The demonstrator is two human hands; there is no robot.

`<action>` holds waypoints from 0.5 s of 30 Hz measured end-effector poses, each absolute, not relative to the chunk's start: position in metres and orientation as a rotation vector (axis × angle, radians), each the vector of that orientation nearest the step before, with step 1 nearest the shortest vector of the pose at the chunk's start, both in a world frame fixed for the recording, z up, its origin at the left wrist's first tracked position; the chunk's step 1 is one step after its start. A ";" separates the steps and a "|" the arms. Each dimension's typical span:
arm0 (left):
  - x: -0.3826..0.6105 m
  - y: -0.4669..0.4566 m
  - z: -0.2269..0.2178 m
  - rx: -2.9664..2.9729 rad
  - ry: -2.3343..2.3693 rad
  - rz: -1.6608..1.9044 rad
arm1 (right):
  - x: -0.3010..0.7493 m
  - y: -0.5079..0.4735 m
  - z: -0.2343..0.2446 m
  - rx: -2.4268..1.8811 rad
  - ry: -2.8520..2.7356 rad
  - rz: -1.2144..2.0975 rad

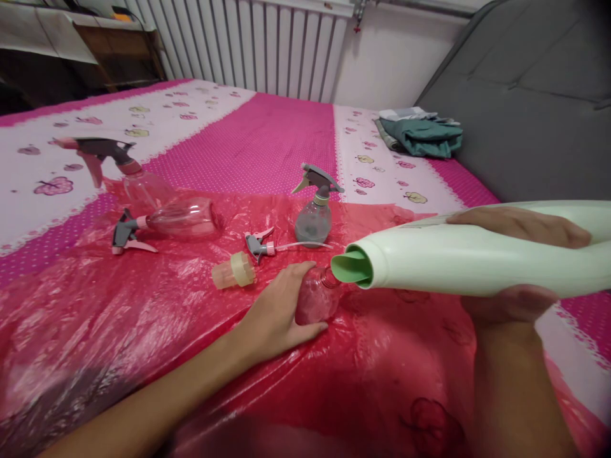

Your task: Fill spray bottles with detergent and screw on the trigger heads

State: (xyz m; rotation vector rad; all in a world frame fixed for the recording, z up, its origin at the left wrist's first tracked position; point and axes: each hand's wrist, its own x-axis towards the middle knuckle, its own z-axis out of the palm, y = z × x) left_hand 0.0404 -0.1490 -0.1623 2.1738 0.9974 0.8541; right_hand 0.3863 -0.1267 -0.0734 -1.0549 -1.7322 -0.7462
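Observation:
My left hand (281,305) is wrapped round a small clear pinkish spray bottle (317,299) without its top, resting on the red plastic sheet. In my right hand (515,254) a large pale green jug-like bottle (429,257) lies tilted on its side. Its green pouring spout (352,267) is at the small bottle's open mouth; whether liquid flows I cannot tell. Beyond my left hand lie a grey-and-pink spray trigger (260,247) with its thin tube and a yellowish cap (233,271). Behind the held bottle stands a clear spray bottle (314,219) with a grey trigger top.
At the left, one pink spray bottle (184,217) lies on its side and another (146,187) is behind it. Red plastic sheeting (143,312) covers the near part of the pink patterned bed. Folded green cloth (422,135) sits by the grey headboard (534,95); a radiator (248,48) is behind.

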 end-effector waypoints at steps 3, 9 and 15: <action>0.041 -0.149 -0.162 2.168 0.991 0.851 | 0.386 -0.127 -0.073 -1.030 -1.731 -0.812; 0.041 -0.149 -0.158 2.185 0.994 0.841 | 0.388 -0.128 -0.074 -1.013 -1.727 -0.823; 0.041 -0.150 -0.158 2.192 0.992 0.845 | 0.387 -0.128 -0.071 -1.006 -1.726 -0.861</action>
